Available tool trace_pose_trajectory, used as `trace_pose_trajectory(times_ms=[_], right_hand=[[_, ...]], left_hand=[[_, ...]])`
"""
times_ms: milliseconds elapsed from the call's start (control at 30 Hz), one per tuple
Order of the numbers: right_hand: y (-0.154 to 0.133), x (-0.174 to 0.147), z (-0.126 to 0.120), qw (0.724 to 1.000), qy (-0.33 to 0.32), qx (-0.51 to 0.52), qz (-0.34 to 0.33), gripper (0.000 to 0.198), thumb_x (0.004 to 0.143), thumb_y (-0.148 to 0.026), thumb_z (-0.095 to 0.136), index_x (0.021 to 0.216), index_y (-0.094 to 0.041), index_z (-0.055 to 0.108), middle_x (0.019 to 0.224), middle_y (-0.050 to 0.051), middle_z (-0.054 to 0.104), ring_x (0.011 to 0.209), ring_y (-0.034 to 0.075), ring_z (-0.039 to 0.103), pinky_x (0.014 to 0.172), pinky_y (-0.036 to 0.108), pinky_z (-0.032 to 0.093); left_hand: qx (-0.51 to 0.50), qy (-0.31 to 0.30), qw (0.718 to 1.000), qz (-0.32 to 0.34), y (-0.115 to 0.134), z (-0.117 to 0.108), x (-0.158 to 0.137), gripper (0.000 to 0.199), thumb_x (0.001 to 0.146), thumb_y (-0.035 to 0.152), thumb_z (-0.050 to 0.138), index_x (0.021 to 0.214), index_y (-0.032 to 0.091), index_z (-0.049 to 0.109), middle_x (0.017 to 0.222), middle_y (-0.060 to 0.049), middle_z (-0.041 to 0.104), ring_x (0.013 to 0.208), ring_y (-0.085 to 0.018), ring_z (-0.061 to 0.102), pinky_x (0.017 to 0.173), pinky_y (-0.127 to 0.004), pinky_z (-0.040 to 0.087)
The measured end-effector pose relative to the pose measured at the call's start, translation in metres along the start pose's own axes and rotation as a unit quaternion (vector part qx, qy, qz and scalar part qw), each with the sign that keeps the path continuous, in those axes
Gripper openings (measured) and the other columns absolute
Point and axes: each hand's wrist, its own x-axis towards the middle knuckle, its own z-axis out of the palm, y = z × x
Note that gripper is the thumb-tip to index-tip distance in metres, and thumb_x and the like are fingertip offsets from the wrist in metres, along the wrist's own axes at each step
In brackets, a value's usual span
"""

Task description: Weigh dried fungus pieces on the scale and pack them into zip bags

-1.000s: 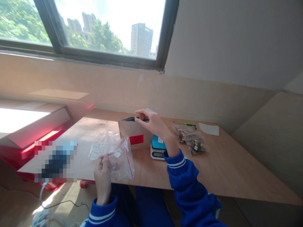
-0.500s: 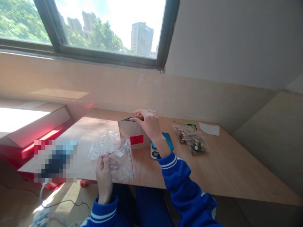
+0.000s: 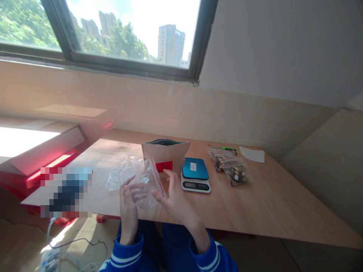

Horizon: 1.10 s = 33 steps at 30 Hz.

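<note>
My left hand (image 3: 129,211) holds a clear zip bag (image 3: 149,202) with a red seal line and a small white label; some of its fingers show through the plastic. At the bag's sealing edge is my right hand (image 3: 179,202), fingers apart and holding nothing. Whether its thumb touches the plastic I cannot tell. Behind the zip bag stands a brown paper pouch (image 3: 167,151) with its mouth open and a red label on the front. Its contents are hidden. More clear plastic bags (image 3: 115,179) lie to the left of the zip bag.
A digital scale (image 3: 195,172) with a blue plate stands right of the pouch. Beyond it lie filled zip bags (image 3: 237,175), a green-handled tool (image 3: 228,149) and a white paper sheet (image 3: 252,154). A blurred-out object (image 3: 68,192) is at the table's left edge.
My right hand has left the pouch's mouth, where it held something brown, and come down toward me beside the zip bag. The scale is now uncovered. My left hand keeps the bag.
</note>
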Motion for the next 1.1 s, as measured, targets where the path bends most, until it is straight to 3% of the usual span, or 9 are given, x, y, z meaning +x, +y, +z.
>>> trace_pose_trajectory(times_ms=[100,233,367,600,767,833,900,1000,1100], right_hand=[[0.022,-0.016,0.018,0.981,-0.058,0.154,0.104,0.077,0.078,-0.046,0.071,0.138,-0.023,0.028,0.14,0.016,0.049,0.118,0.027,0.057,0.1,0.047,0.046],[0.035,-0.018,0.028,0.939,-0.037,0.297,0.168,0.058,0.068,-0.043,0.08,0.112,-0.02,0.05,0.097,0.005,0.068,0.081,0.018,0.067,0.074,0.033,0.055],[0.04,-0.015,0.022,0.909,-0.039,0.359,0.209,0.055,0.055,-0.047,0.087,0.09,-0.019,0.057,0.066,-0.005,0.062,0.048,0.009,0.054,0.049,0.023,0.046],[0.041,-0.022,0.007,0.911,-0.052,0.349,0.215,0.052,0.064,-0.059,0.078,0.086,-0.016,0.06,0.056,-0.004,0.06,0.042,0.008,0.051,0.045,0.022,0.041],[0.049,-0.032,-0.051,0.957,-0.05,0.24,0.154,0.044,0.084,-0.057,0.059,0.101,-0.017,0.066,0.076,0.005,0.07,0.067,0.015,0.063,0.065,0.029,0.049],[0.068,-0.036,-0.088,0.977,0.015,0.157,0.147,0.041,0.086,-0.054,0.056,0.101,-0.017,0.067,0.09,0.009,0.071,0.079,0.019,0.065,0.07,0.032,0.05],[0.095,-0.037,-0.125,0.981,0.113,0.052,0.146,0.038,0.087,-0.052,0.053,0.1,-0.018,0.066,0.098,0.012,0.07,0.089,0.023,0.065,0.077,0.037,0.05],[0.136,-0.031,-0.166,0.958,0.208,-0.134,0.145,0.034,0.086,-0.042,0.049,0.098,-0.015,0.065,0.105,0.018,0.068,0.1,0.028,0.062,0.09,0.044,0.046],[0.163,-0.02,-0.176,0.874,0.273,-0.348,0.2,0.045,0.079,-0.038,0.058,0.112,-0.006,0.06,0.123,0.027,0.057,0.119,0.038,0.05,0.098,0.053,0.038]], left_hand=[[0.01,-0.009,1.0,0.015,-0.001,0.003,-0.003,0.051,0.093,0.059,0.037,0.125,0.022,0.052,0.089,-0.003,0.064,0.067,-0.013,0.064,0.063,-0.026,0.055],[0.011,0.018,0.999,0.029,-0.001,0.008,-0.008,0.047,0.093,0.057,0.04,0.124,0.024,0.05,0.079,0.001,0.058,0.059,-0.009,0.057,0.057,-0.02,0.05],[-0.017,0.029,0.999,-0.029,0.001,0.015,-0.013,0.049,0.089,0.062,0.043,0.126,0.029,0.043,0.066,0.008,0.044,0.041,-0.006,0.04,0.037,-0.016,0.037],[-0.005,0.045,0.997,-0.066,-0.003,0.009,-0.008,0.046,0.089,0.06,0.047,0.123,0.03,0.044,0.065,0.008,0.045,0.036,-0.004,0.035,0.032,-0.014,0.028],[0.012,0.11,0.994,-0.008,-0.002,-0.029,0.023,0.038,0.089,0.05,0.05,0.115,0.023,0.052,0.07,0.007,0.047,0.037,-0.003,0.035,0.031,-0.016,0.031],[0.061,0.135,0.989,0.027,0.001,-0.047,0.042,0.036,0.089,0.047,0.049,0.114,0.021,0.053,0.07,0.005,0.048,0.038,-0.006,0.039,0.03,-0.018,0.031],[0.117,0.103,0.986,0.052,0.006,-0.059,0.065,0.033,0.09,0.042,0.045,0.115,0.021,0.053,0.065,0.006,0.047,0.037,-0.007,0.039,0.032,-0.02,0.033],[0.199,0.039,0.978,0.044,0.011,-0.064,0.1,0.032,0.09,0.038,0.043,0.111,0.019,0.057,0.057,0.006,0.044,0.038,-0.011,0.043,0.038,-0.023,0.036],[0.329,0.019,0.943,0.04,0.012,-0.056,0.128,0.028,0.087,0.036,0.048,0.103,0.016,0.06,0.058,0.002,0.051,0.047,-0.017,0.053,0.045,-0.026,0.04]])
